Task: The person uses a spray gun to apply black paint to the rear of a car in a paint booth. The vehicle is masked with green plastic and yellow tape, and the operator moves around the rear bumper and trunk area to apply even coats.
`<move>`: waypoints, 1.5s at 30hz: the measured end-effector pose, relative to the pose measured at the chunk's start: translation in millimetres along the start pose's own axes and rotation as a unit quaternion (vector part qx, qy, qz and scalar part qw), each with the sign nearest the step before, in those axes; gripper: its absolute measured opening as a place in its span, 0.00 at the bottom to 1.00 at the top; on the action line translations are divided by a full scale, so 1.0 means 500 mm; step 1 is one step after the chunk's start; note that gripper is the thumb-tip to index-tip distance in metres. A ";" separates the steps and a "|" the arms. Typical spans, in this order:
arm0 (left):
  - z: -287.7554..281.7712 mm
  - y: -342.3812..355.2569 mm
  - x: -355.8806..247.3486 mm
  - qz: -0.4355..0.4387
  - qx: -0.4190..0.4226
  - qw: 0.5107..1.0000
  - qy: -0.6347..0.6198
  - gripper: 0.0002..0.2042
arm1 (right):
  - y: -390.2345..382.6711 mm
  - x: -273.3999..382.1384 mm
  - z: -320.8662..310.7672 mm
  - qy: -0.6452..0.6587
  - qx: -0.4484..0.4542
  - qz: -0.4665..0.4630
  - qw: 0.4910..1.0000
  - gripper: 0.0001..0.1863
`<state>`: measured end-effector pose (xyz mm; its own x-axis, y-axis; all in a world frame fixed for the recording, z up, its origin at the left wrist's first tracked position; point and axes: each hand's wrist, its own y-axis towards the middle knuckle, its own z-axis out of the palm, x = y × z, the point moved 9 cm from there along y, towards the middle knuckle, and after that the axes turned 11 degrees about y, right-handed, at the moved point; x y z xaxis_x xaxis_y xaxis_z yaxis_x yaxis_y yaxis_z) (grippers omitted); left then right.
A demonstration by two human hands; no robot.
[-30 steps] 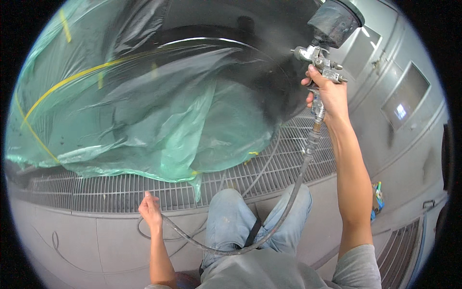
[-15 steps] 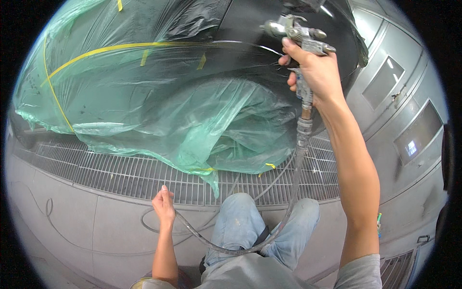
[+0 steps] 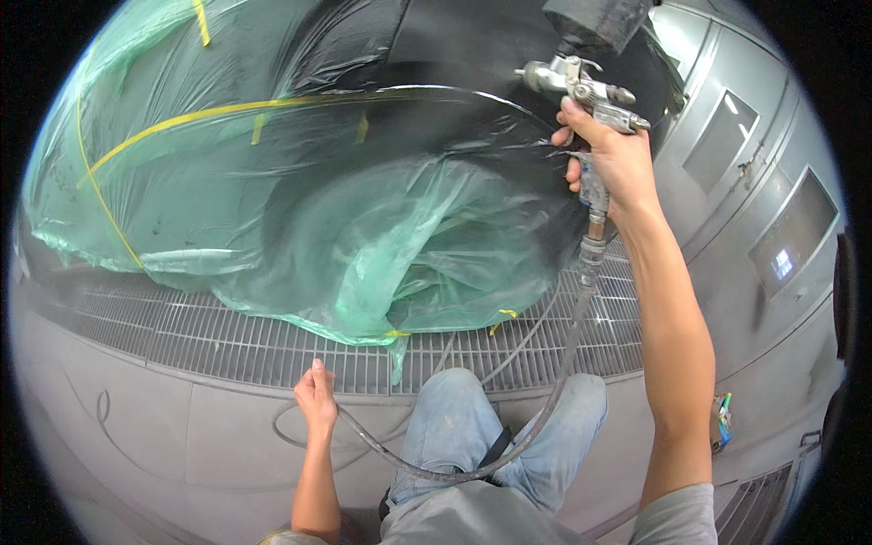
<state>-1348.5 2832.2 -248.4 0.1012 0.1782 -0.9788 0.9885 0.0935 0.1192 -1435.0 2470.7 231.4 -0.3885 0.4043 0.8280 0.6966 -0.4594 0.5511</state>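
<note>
My right hand [image 3: 610, 150] is wrapped round the grip of a silver spray gun [image 3: 581, 84], raised at the upper right with its nozzle toward the left. A dark paint cup [image 3: 599, 23] sits on top of the gun. From the grip, a grey air hose [image 3: 565, 363] hangs down and bends across my lap to my left hand [image 3: 315, 396], whose fingers are closed round it low at the left. In front of the gun is a dark, glossy curved vehicle panel [image 3: 454, 73], bordered by green masking film [image 3: 300, 209] and yellow tape [image 3: 195, 115].
A metal floor grating [image 3: 272, 327] runs beneath the film's lower edge. More hose loops [image 3: 286, 427] lie on the grey floor at the left. Grey doors with windows [image 3: 792, 234] stand at the right. A small colourful item [image 3: 722, 420] lies beyond my right forearm.
My right hand and the spray gun have shifted slightly right and lower in the picture, showing more of the cup. My left hand keeps its hold on the hose. The view has tilted a little.
</note>
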 end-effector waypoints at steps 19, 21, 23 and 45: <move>0.102 0.007 -0.038 0.017 0.079 0.997 -0.011 0.28 | -0.098 -0.146 -0.471 0.014 -0.215 0.051 0.975 0.14; 0.109 0.009 -0.040 0.011 0.085 0.996 -0.009 0.28 | -0.100 -0.161 -0.508 0.012 -0.244 0.070 0.967 0.13; 0.115 0.007 -0.038 -0.001 0.086 0.996 -0.001 0.27 | -0.106 -0.169 -0.539 0.006 -0.263 0.082 0.961 0.12; 0.057 -0.025 -0.026 0.002 0.036 0.999 -0.010 0.27 | 0.118 0.114 -0.209 -0.096 -0.055 0.021 0.994 0.16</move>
<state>-1358.9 2800.8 -241.8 0.1073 0.1590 -0.9814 0.9935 0.0215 0.1121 -1479.1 2384.1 321.9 -0.2310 0.5213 0.8215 0.6358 -0.5582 0.5330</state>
